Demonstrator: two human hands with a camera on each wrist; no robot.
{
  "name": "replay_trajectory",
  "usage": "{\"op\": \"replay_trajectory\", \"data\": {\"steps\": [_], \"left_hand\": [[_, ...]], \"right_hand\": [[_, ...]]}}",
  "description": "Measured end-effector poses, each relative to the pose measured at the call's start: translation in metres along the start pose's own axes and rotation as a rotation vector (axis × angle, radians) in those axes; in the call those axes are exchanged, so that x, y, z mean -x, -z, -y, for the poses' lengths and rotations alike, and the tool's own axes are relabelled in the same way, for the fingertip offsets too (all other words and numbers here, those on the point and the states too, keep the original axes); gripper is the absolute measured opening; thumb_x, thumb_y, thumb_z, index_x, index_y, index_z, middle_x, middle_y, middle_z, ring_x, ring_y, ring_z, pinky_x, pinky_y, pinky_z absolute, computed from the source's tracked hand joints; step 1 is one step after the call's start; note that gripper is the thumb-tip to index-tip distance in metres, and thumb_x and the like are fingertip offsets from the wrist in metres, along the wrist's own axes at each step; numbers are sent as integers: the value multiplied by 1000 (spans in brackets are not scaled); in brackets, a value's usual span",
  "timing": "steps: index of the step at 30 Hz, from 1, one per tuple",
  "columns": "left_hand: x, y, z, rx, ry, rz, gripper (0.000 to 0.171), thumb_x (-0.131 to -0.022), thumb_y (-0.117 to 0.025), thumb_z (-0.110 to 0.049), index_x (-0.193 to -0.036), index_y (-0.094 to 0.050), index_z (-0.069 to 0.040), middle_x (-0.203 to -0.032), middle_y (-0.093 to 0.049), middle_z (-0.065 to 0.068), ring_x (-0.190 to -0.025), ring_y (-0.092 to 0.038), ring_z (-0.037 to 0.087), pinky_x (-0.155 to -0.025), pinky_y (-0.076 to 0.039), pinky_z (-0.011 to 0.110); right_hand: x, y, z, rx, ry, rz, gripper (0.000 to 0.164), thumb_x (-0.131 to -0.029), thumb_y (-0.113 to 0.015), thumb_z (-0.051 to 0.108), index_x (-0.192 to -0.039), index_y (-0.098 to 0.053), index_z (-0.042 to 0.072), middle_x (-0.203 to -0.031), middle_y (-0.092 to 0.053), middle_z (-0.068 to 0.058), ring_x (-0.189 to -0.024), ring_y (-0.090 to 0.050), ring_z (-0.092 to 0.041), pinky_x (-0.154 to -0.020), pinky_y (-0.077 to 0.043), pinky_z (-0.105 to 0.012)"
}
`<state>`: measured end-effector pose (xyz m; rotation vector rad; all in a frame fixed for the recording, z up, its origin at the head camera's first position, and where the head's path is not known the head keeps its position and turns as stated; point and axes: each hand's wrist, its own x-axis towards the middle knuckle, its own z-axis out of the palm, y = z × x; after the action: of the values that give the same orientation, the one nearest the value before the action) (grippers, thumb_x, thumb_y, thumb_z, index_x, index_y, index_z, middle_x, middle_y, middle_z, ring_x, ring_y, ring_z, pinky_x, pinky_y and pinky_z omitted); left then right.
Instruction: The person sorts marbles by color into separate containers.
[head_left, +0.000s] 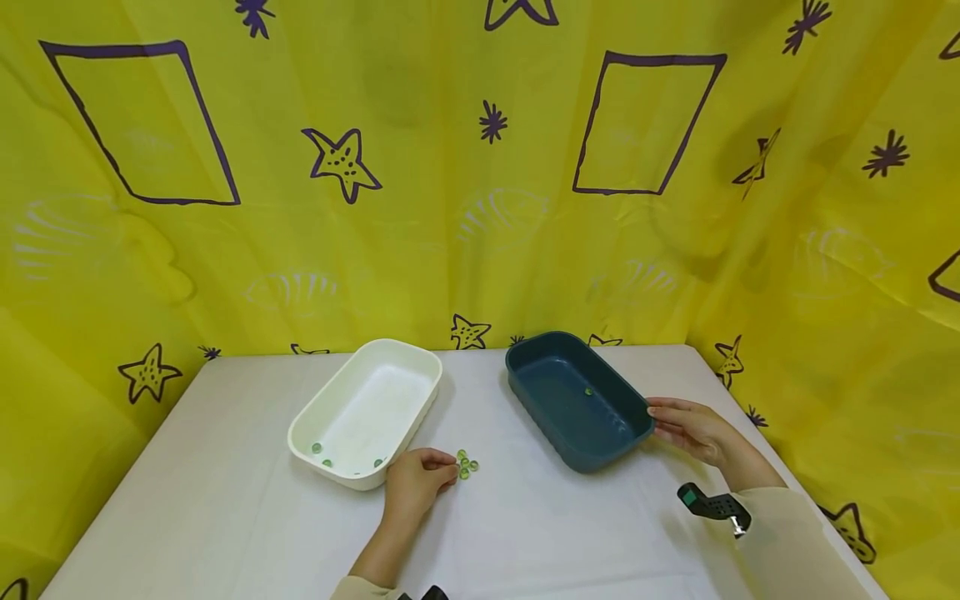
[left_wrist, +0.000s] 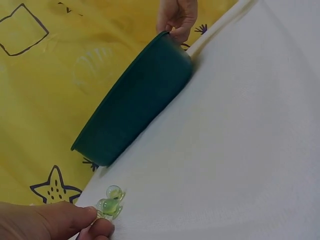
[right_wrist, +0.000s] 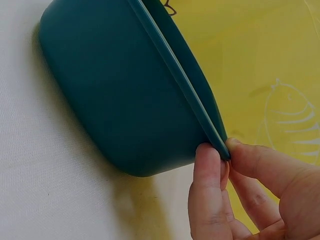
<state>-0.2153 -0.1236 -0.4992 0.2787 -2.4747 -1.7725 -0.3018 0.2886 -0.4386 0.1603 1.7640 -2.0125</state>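
Note:
My left hand [head_left: 412,487] is beside a small cluster of green glass marbles [head_left: 464,472] on the table, right of the white basin. In the left wrist view its thumb and finger pinch at the near edge of the marbles [left_wrist: 110,206]; the fingertips partly hide the pinched one. With thumb and fingers, my right hand [head_left: 693,429] grips the rim of a dark teal basin [right_wrist: 115,90] at its near right corner. Inside that basin lies one green marble [head_left: 588,391]. The white basin [head_left: 300,425] holds several marbles near its front end.
A white cloth covers the table [head_left: 225,483]. Behind and at both sides hangs a yellow curtain [head_left: 420,250] with starfish and fish drawings. A black wrist mount [head_left: 712,504] sits on the right sleeve.

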Motion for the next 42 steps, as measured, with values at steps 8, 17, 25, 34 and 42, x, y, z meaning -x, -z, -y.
{"op": "replay_trajectory", "data": {"steps": [8, 17, 25, 34, 42], "left_hand": [[2, 3, -1, 24, 1, 21, 10, -76, -76, 0, -86, -74, 4, -72, -70, 7, -66, -69, 14, -61, -59, 21], [6, 3, -3, 68, 38, 33, 14, -77, -77, -4, -89, -74, 3, -75, -70, 5, -70, -67, 12, -65, -60, 21], [8, 3, -9, 164, 72, 51, 17, -80, -75, -3, -94, -72, 6, -83, -73, 8, -73, -70, 14, -68, -60, 23], [6, 2, -18, 234, 87, 88, 21, -81, -77, -6, -97, -72, 6, -86, -74, 9, -75, -71, 14, -71, -61, 25], [5, -4, -30, 354, 105, 163, 25, -84, -73, -4, -103, -68, 12, -88, -74, 10, -78, -71, 15, -77, -61, 30]], "right_hand": [[1, 0, 1, -22, -2, 22, 28, -98, -56, 1, -89, -73, 21, -89, -72, 2, -80, -70, -11, -80, -59, -23], [1, 0, 0, -18, -3, 18, 26, -98, -57, 2, -90, -73, 21, -90, -72, 2, -80, -71, -11, -80, -59, -24], [-1, 1, 0, -13, -8, 4, 26, -98, -57, 2, -89, -73, 21, -90, -72, 1, -80, -71, -11, -81, -59, -24], [-2, 1, 2, -6, -10, -8, 26, -98, -59, 3, -88, -73, 23, -90, -72, 2, -81, -70, -11, -81, -59, -24], [-1, 1, 1, -5, -11, -1, 27, -98, -57, 3, -88, -73, 22, -90, -72, 2, -81, -71, -11, -81, -59, -24]]}}
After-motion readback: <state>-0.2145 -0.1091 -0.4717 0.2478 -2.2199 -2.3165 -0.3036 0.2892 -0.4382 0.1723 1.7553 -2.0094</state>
